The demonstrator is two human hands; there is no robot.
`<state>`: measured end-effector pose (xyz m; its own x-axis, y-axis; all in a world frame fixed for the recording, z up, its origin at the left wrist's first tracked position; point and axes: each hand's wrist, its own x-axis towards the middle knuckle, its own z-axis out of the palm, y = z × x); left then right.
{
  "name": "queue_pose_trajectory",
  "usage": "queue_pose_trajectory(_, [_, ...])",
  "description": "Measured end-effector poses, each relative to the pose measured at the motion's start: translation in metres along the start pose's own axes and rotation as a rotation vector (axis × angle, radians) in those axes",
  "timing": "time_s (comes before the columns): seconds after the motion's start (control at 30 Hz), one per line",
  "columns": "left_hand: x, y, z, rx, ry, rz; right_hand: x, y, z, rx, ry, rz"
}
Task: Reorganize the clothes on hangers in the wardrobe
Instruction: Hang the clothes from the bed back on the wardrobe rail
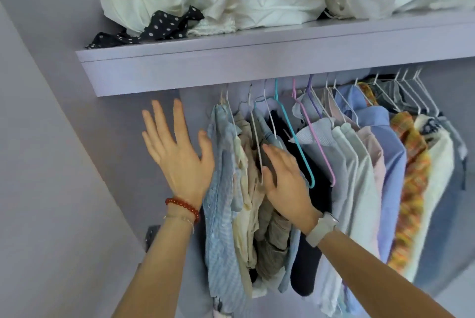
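My left hand (177, 153) was spread flat against the striped blue shirt (221, 189) ending the row under the shelf (231, 70). My right hand (285, 178), fingers straight, pushed among the beige clothes (246, 189) beside the teal hanger (295, 137). I judged I was parting garments; next, lift one hanger.

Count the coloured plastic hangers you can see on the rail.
3: a teal hanger right of the right hand, a pink hanger beside it, and a purple hanger just behind. Clothes may hide others.
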<state>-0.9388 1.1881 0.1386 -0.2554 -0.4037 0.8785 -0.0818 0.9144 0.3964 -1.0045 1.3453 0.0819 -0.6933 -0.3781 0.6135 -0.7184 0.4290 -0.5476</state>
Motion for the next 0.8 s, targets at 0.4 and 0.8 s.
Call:
queue_pose_trajectory(0.4, [-0.236,0.185,0.049,-0.263,-1.018,0.445,-0.256,0.098,-0.193,-0.728,-0.076,0.639])
queue_pose_trajectory(0.8, [-0.473,0.442,-0.114,-0.654,-1.392,0.956,-0.618,0.007,-0.365,-0.737,0.287,1.431])
